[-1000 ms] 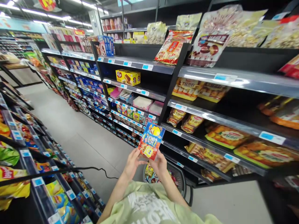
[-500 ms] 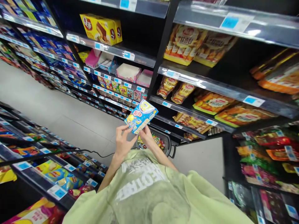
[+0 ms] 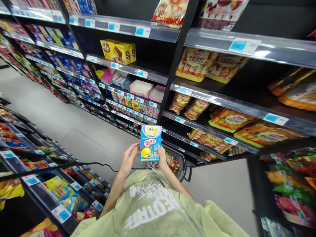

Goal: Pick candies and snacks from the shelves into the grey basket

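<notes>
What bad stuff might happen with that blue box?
The blue box might slip: the right hand holds it by one side, and I can't tell how firmly the left hand helps. If dropped, it could bump the colourful packets in the basket lower down, or miss and hit the floor.

1 head-worn camera looks forward and steeply down.
The view starts above the wearer's chest, so the pale green T-shirt (image 3: 158, 210) fills the bottom centre, nearest the lens. The blue 好多鱼 snack box (image 3: 150, 143) sits just below mid-picture, within arm's reach. Farther off, the black supermarket shelving (image 3: 163, 32) crosses the top at a slant; the chip rack (image 3: 45, 196) enters at lower left, and grey floor tiles (image 3: 84, 140) recede toward upper left.
</notes>
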Motion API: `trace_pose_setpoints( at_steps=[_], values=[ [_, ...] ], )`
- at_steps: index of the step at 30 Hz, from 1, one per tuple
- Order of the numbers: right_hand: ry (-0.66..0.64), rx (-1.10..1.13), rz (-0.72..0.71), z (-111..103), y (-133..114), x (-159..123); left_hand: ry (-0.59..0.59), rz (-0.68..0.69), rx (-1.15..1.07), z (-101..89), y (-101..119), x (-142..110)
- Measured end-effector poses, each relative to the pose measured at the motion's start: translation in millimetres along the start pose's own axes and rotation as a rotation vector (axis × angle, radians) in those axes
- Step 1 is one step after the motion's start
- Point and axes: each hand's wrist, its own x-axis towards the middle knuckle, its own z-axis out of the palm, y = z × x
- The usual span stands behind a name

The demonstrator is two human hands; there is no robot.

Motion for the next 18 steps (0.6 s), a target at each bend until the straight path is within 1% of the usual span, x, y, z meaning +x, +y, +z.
trace_pose_setpoints(
  at_steps=[1,2,4,7,9,11,15,17,18],
  values=[
    [-0.020,-0.029,-0.003,0.3,-0.6,0.2,-0.015,-0.012,-0.012,-3.5,-1.4,0.6],
    [-0.029,-0.054,-0.011,1.3,-1.1,1.1,0.002,-0.001,-0.002,-5.9,-2.9,1.0],
    [-0.006,-0.086,-0.041,4.0,-0.8,4.4,0.071,0.028,0.036,-7.5,-5.8,1.5],
    [0.072,-0.128,-0.115,6.0,2.5,10.7,0.186,0.043,0.065,-6.4,-9.2,2.0],
    [0.075,-0.207,-0.175,5.3,4.1,13.0,0.235,0.054,0.071,-5.8,-10.5,2.4],
    [0.037,-0.324,-0.239,4.9,3.8,12.7,0.258,0.070,0.066,-5.7,-11.5,3.0],
    [-0.110,-0.527,-0.355,8.3,2.7,6.7,0.317,0.097,0.082,-4.5,-14.9,3.5],
    [-0.154,-0.572,-0.362,10.8,4.9,3.7,0.352,0.114,0.120,-2.3,-16.2,2.8],
    [-0.151,-0.571,-0.351,11.9,6.5,2.4,0.357,0.131,0.147,-0.9,-16.2,2.1]
  ],
)
